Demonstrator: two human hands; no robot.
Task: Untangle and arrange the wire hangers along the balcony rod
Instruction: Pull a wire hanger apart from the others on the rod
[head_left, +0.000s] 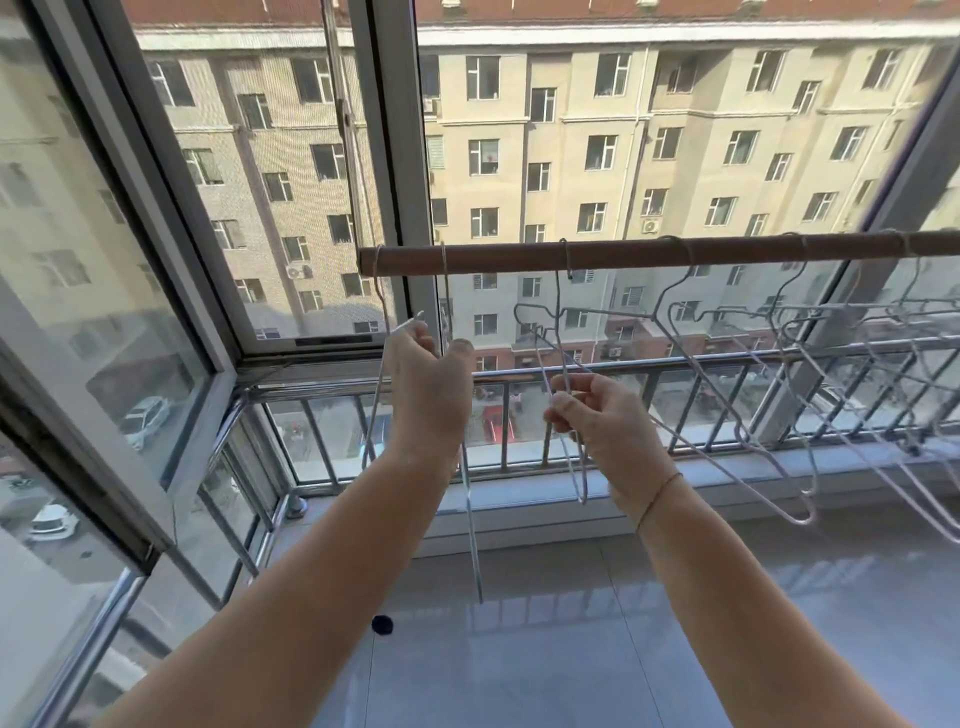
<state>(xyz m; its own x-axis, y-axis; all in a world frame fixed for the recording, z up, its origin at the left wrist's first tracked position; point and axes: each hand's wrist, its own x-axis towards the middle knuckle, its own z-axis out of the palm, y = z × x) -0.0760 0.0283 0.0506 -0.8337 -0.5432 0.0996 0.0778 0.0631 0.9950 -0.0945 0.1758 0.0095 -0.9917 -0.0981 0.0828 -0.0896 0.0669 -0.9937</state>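
Head view showed both bare forearms raised toward a brown cylindrical wooden rod (649, 254) that ran horizontally across the balcony window, its left end near the grey window frame post (395, 156).

The left hand (428, 387) was held just below the rod's left end. Its fingertips were pinched on the thin wire of a pale grey wire hanger (470, 499) whose hook sat over the rod near that end; the hanger's lower wire ran down past the wrist toward the floor. The thumb stood up beside the curled fingers.

The right hand (605, 421) was lower and to the right. Its fingers were curled and pressed together around the wires of a second pale wire hanger (563, 332), which hung from a hook over the rod near its middle. More than one wire passed through this grip (how many could not be determined). A thin reddish string bracelet (660, 493) lay on the right wrist.

Further right, a cluster of overlapping white wire hangers (779, 374) hung from several hooks on the rod, tilted and crossing one another, with their lower bars reaching down toward the grey tiled sill (571, 519).

A metal balcony railing (649, 364) stood behind the hangers. A beige multi-storey apartment building (623, 156) filled the background.
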